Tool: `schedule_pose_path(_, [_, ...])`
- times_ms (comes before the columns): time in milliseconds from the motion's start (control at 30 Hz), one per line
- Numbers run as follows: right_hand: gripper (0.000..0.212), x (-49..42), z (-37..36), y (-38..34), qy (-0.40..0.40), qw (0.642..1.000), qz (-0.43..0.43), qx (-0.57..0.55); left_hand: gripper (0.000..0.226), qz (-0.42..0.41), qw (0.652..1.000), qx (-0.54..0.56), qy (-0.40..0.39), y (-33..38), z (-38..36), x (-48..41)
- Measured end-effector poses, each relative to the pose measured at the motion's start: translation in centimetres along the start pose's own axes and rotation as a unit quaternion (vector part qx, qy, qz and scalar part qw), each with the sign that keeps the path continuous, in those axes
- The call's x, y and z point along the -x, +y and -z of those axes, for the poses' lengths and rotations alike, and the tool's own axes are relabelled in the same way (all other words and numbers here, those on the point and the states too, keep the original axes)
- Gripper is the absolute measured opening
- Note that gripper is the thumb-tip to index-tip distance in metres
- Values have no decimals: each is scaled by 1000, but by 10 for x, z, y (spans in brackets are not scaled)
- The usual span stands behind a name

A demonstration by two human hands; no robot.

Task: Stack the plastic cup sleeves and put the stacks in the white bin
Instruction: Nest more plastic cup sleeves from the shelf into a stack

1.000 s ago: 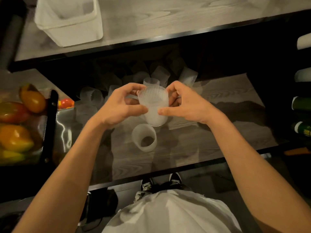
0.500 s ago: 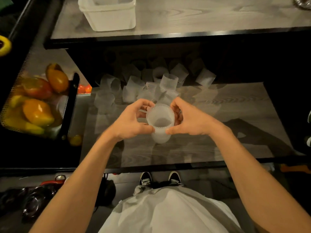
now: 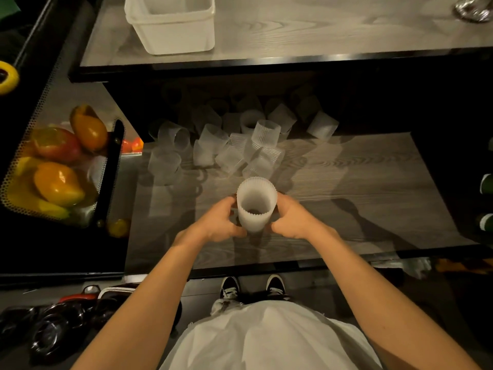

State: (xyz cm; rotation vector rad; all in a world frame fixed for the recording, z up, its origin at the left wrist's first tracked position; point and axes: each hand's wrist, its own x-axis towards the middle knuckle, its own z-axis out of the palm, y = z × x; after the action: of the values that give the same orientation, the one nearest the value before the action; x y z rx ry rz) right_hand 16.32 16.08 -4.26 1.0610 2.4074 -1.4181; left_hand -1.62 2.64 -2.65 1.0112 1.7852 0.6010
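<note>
Sleeve stack [image 3: 256,206], gripped by curled left hand [image 3: 218,222] at 9 o'clock and curled right hand [image 3: 296,217] at 3, could buckle under uneven squeeze, spilling among loose sleeves [image 3: 232,145] at 12, short of white bin [image 3: 181,36] at 11.

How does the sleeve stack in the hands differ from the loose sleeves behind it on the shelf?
The held stack is upright, gripped by the left hand and right hand; the loose sleeves lie scattered, mostly tipped, untouched. The stack looks denser white; the loose ones look clearer. Both are ribbed translucent plastic.
</note>
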Motion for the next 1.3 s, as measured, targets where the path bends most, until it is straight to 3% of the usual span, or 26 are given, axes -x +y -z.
schedule_pose_path(100, [84,3,8,-4,-14,999,-11,26,80,14,1000,-6,2,-6,2,-6])
schedule_pose_path(267, [57,-7,28,2,15,998,-35,53,58,62,995,60,49,-7,17,-22])
schedule_pose_path(367, [55,-19,32,2,39,998,-41,30,53,105,980,148,83,3,24,-33])
schedule_pose_path(467, [56,-33,33,-8,68,997,-32,22,59,114,977,157,94,8,27,-49])
schedule_pose_path(600, [58,-49,32,-23,56,993,-86,-57,79,110,980,143,77,20,26,-65])
schedule_pose_path(667, [71,-58,31,-21,16,988,-115,-105,76,90,983,146,68,25,26,-71])
schedule_pose_path(767, [77,-61,29,-21,17,964,-159,-213,63,66,981,172,62,30,25,-77])
schedule_pose_path(933, [64,-56,30,-21,75,949,-128,-278,46,52,976,179,113,38,30,-79])
schedule_pose_path(1100, [51,-39,63,-51,144,951,-55,-267,34,-48,967,157,193,72,53,-59])
schedule_pose_path(1300, [21,22,113,-106,160,958,67,-227,27,-147,951,206,179,110,86,-11])
